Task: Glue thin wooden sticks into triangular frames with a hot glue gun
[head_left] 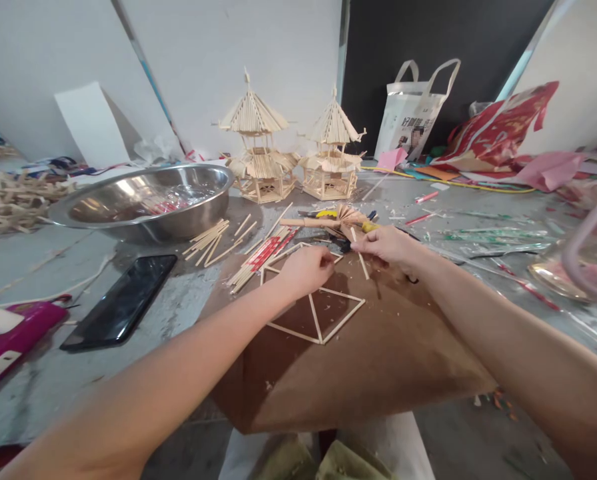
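Note:
A flat polygonal frame of thin pale wooden sticks (343, 323) lies on a brown board (378, 367), with one stick running inward from its near corner. My left hand (309, 268) is over the frame's far side, fingers curled together. Whatever they may grip is hidden. Between the thumb and fingers of my right hand (386, 245) a single wooden stick (361, 257) is pinched, slanting above the board to the right of the frame. Just beyond the hands are a folded tan paper piece (351, 217) and yellow-handled tools (370, 227), partly covered.
Two stick-built pagoda models (261, 153) stand at the back. Left of the board are loose sticks (208, 241), a steel basin (178, 207), a phone (123, 300) and a magenta power strip (23, 340). A white bag (408, 120) and a glass pot (563, 267) are on the right.

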Tool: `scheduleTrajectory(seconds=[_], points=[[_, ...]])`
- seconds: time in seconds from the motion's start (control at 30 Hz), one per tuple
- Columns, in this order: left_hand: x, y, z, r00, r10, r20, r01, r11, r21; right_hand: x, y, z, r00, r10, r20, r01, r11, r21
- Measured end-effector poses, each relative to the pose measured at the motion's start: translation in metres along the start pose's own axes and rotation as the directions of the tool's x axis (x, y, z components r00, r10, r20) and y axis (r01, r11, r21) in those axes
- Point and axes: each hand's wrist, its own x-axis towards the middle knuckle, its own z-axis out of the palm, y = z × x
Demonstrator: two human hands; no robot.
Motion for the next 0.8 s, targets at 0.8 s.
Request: scheduleTrajectory(seconds=[0.8], points=[[-0.005,-0.021,0.011,0.975,0.152,0.160,-0.182,0.964,0.195,-0.005,0.014,0.019,0.994,-0.060,0.088,0.091,0.907,-0.410]])
